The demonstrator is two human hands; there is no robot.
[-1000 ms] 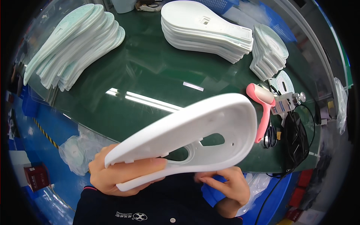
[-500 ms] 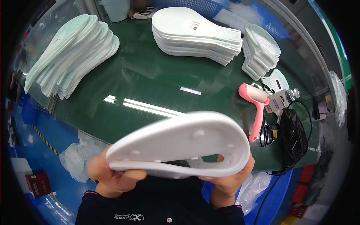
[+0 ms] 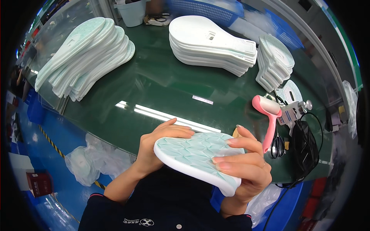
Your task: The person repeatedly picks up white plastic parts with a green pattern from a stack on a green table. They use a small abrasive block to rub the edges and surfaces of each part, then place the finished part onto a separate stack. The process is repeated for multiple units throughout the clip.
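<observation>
A rounded white panel (image 3: 196, 152) with a pale green quilted-looking face is held in front of my chest, tilted, that face up. My left hand (image 3: 156, 144) grips its far left edge, fingers laid flat along the rim and the thumb hidden. With fingers bent over the green face, my right hand (image 3: 248, 165) clasps the right end. A small tan round piece (image 3: 236, 133) shows partly behind my right fingers; I cannot tell what it is.
On the dark green table (image 3: 162, 86) stand white panel stacks at the left (image 3: 84, 57), at the back (image 3: 212, 44) and at the right (image 3: 275, 61). A pink lint roller (image 3: 269, 115), scissors (image 3: 277, 147) and a black pouch (image 3: 304, 144) lie right. Blue baskets (image 3: 208, 11) stand behind.
The panel has been turned over: its hollow white underside with a hole faced me, now the green face shows. My hands have shifted their grips, the fingers now over the top.
</observation>
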